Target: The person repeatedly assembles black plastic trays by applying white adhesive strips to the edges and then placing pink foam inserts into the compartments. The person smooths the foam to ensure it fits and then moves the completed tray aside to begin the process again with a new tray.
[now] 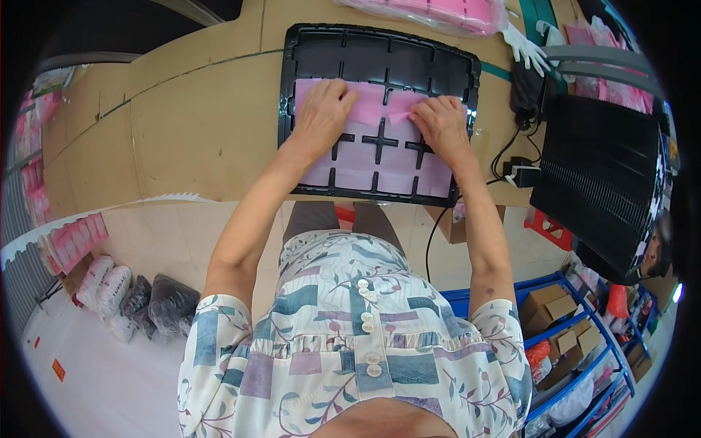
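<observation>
A black plastic tray (350,62) with raised cross-shaped dividers lies on the table in front of me. Thin pink plastic film (376,109) sits in its middle row, creased between my hands. My left hand (325,113) is closed, its bent fingers on the left part of this film. On the right, the fingers of my right hand (442,124) pinch a gathered fold of it. Paler pink pieces (354,175) fill the compartments nearer to me, while the far row shows bare black plastic. My fingers partly hide the film's edges.
Brown cardboard (197,131) covers the table. Beyond the tray lies a clear bag of pink pieces (453,13), with a white glove (524,50) to its right. Cables and a black adapter (517,166) sit by the right edge, near a stack of black trays (599,175).
</observation>
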The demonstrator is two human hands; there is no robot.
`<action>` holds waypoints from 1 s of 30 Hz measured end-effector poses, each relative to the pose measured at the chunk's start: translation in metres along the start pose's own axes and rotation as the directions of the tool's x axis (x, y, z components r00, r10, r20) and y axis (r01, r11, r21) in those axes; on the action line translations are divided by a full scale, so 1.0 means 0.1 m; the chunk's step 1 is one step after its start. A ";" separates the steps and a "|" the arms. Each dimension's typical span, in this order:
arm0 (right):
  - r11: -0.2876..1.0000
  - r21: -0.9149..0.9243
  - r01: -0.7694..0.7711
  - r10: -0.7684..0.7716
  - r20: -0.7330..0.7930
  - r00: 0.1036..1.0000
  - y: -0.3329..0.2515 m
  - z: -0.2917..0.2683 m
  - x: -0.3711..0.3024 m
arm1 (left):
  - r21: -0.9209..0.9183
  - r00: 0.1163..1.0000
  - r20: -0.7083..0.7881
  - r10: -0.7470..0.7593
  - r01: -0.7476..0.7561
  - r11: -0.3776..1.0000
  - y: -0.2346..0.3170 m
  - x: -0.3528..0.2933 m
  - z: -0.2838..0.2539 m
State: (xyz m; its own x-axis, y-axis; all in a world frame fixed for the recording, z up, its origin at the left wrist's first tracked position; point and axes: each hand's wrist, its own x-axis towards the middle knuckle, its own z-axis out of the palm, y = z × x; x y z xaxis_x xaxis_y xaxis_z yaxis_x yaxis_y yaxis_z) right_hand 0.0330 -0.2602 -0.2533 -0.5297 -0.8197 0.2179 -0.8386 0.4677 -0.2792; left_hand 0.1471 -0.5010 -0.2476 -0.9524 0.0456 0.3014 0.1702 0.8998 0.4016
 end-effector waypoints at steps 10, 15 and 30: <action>0.979 -0.007 -0.203 0.200 0.211 0.957 0.47 -0.31 0.69 | -0.264 0.999 0.019 0.040 -0.033 0.964 0.69 -0.13 0.21; 0.976 -0.163 -0.147 0.103 -0.251 0.962 0.07 -0.54 0.68 | -0.087 0.999 0.021 -0.049 0.050 0.995 0.30 -0.03 0.36; 0.972 -0.104 -0.209 0.206 -0.033 0.978 -0.26 0.23 0.09 | -0.014 0.997 0.043 -0.061 0.062 0.998 0.02 0.09 0.33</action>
State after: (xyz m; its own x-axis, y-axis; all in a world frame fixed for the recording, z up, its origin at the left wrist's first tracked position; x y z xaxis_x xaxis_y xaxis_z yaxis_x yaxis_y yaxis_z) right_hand 0.0532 -0.2872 -0.2659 -0.6952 -0.6942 0.1867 -0.7183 0.6602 -0.2198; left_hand 0.1309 -0.4844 -0.2725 -0.9711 0.0090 0.2384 0.1143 0.8946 0.4319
